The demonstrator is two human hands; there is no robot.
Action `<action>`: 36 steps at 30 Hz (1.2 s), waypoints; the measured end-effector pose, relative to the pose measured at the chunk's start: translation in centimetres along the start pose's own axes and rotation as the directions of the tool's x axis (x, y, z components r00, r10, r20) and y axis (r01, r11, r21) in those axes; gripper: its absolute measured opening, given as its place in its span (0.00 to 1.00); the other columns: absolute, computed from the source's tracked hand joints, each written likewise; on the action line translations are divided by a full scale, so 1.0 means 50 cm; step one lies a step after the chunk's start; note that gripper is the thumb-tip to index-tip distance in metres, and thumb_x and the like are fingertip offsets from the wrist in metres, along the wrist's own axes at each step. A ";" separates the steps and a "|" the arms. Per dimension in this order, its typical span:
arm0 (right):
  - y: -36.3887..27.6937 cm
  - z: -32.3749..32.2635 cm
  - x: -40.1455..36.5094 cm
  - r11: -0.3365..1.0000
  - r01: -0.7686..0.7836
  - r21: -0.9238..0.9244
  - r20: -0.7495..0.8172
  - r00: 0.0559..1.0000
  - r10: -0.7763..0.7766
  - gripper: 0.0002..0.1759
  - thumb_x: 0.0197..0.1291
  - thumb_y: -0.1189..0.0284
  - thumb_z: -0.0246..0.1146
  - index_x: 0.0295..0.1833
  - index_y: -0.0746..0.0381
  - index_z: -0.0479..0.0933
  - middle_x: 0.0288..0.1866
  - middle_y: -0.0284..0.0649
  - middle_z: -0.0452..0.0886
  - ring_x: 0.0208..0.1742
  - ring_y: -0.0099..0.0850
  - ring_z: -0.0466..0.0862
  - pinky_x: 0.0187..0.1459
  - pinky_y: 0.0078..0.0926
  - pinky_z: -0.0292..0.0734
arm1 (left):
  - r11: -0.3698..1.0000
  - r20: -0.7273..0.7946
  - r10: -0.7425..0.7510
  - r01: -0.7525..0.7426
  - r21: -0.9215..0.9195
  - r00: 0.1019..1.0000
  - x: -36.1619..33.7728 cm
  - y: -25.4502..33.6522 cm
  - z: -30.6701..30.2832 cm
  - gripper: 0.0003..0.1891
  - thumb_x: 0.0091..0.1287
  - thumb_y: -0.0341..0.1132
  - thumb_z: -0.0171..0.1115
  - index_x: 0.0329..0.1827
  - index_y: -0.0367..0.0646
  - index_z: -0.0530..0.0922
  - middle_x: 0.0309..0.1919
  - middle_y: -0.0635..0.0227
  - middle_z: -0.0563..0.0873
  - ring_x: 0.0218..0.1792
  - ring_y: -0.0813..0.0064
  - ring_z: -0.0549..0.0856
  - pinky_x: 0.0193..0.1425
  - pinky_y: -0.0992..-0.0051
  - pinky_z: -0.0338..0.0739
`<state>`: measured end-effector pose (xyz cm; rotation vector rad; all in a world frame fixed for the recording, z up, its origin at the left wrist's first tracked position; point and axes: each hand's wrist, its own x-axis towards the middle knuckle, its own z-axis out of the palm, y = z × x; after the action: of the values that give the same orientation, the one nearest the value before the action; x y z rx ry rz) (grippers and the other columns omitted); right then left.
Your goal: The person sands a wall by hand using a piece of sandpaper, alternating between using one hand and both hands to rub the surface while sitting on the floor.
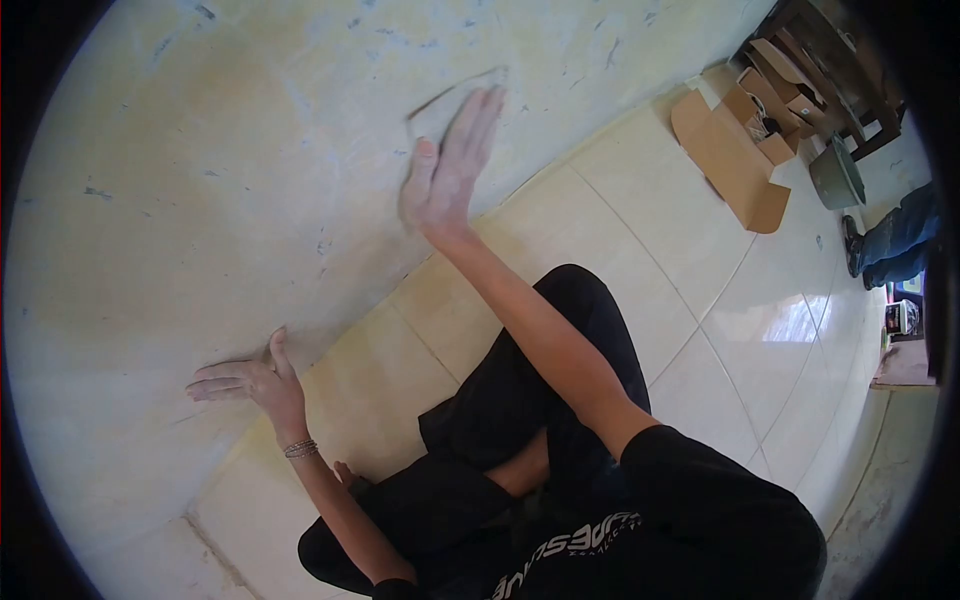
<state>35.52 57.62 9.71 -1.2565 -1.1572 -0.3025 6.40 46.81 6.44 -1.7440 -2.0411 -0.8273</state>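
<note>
My right hand lies flat against the pale wall, its fingers stretched out together and the thumb a little apart. Under it is a thin, pale sheet, pressed to the wall; its dark edge shows beside the fingers, and the rest is hidden by the hand. Lower down at the left, my left hand is spread at the wall with nothing in it, the thumb pointing up. Whitish dust covers both hands. A bracelet circles the left wrist.
Glossy tiles cover the floor beside my crossed legs in black trousers. An open cardboard box is at the upper right, near a grey bucket and dark wooden furniture. Another person's jeans-clad legs stand at the right.
</note>
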 end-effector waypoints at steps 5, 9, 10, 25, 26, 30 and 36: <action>0.171 0.033 -0.005 0.582 -0.762 0.284 -0.114 0.576 0.809 0.34 0.76 0.63 0.37 0.74 0.81 0.43 0.78 0.68 0.39 0.80 0.57 0.41 0.78 0.42 0.33 | 1.000 -0.009 -0.005 0.005 -0.007 1.000 0.005 0.003 -0.008 0.65 0.65 0.65 0.58 0.70 0.19 0.22 0.68 0.22 0.20 0.72 0.31 0.20 0.73 0.41 0.22; 0.088 0.030 -0.018 0.760 -0.623 0.185 -0.169 0.742 0.649 0.34 0.76 0.62 0.36 0.73 0.81 0.47 0.77 0.69 0.44 0.80 0.57 0.44 0.78 0.43 0.35 | 0.999 0.001 -0.003 0.003 0.035 1.000 0.001 -0.012 0.000 0.66 0.63 0.66 0.59 0.70 0.20 0.21 0.67 0.22 0.19 0.71 0.29 0.20 0.73 0.38 0.23; 0.061 0.035 -0.025 0.901 -0.419 0.109 -0.186 0.882 0.433 0.34 0.76 0.62 0.36 0.73 0.82 0.48 0.77 0.70 0.45 0.80 0.58 0.45 0.78 0.43 0.36 | 0.999 0.006 0.000 0.000 0.049 1.000 0.000 -0.017 0.005 0.67 0.63 0.66 0.59 0.70 0.20 0.21 0.67 0.22 0.18 0.71 0.29 0.19 0.72 0.37 0.24; 0.084 0.037 -0.029 0.766 -0.605 0.219 -0.189 0.743 0.641 0.36 0.77 0.59 0.37 0.75 0.80 0.44 0.79 0.64 0.42 0.81 0.51 0.45 0.79 0.38 0.37 | 1.000 0.023 -0.004 0.004 0.021 1.000 -0.008 -0.011 0.006 0.67 0.63 0.67 0.58 0.70 0.20 0.20 0.66 0.20 0.19 0.70 0.27 0.20 0.72 0.36 0.24; 0.056 0.030 -0.024 0.893 -0.424 0.149 -0.162 0.881 0.445 0.36 0.77 0.59 0.37 0.75 0.80 0.44 0.79 0.64 0.42 0.81 0.51 0.45 0.79 0.38 0.37 | 1.000 0.020 -0.003 0.003 0.027 1.000 -0.008 -0.010 0.008 0.67 0.63 0.66 0.58 0.70 0.20 0.20 0.66 0.20 0.19 0.70 0.27 0.20 0.72 0.36 0.24; 0.007 -0.002 0.014 1.000 0.010 -0.003 -0.046 0.999 -0.010 0.35 0.76 0.62 0.39 0.74 0.80 0.45 0.78 0.67 0.42 0.80 0.54 0.46 0.78 0.41 0.39 | 0.998 0.005 0.018 -0.018 0.064 1.000 -0.001 -0.011 0.008 0.66 0.63 0.66 0.58 0.70 0.20 0.21 0.66 0.20 0.19 0.70 0.27 0.20 0.72 0.36 0.24; 0.100 0.020 -0.015 0.708 -0.676 0.204 -0.191 0.682 0.706 0.35 0.76 0.63 0.40 0.74 0.80 0.45 0.78 0.69 0.42 0.80 0.55 0.44 0.79 0.42 0.38 | 0.999 0.026 -0.016 0.015 0.038 1.000 0.000 -0.015 0.007 0.66 0.63 0.67 0.57 0.69 0.19 0.21 0.66 0.19 0.19 0.70 0.26 0.20 0.72 0.36 0.24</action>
<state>38.36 59.94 6.08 -1.4101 -0.3983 0.1779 5.72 46.96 6.00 -1.7292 -2.0761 -0.7699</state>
